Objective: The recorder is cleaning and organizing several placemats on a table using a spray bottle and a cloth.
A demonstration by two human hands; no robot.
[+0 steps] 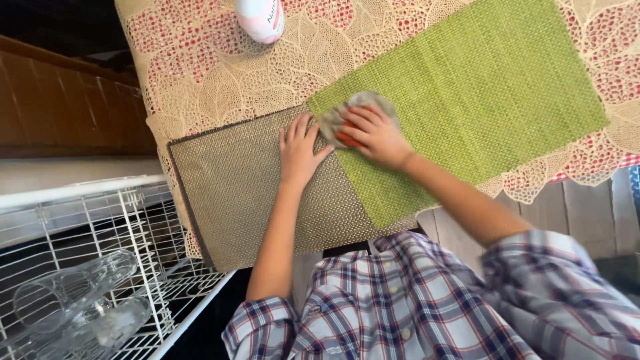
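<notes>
My right hand presses a crumpled grey and orange cloth onto the near left corner of a green woven placemat. My left hand lies flat with fingers spread on a brown woven placemat, right beside the cloth. The green mat overlaps the brown mat's right end. Both mats lie on a beige lace table cover over a red patterned cloth.
A white and pink container stands at the table's far side. A white wire rack at the lower left holds clear glasses lying on their sides. Wooden floor boards show at the right.
</notes>
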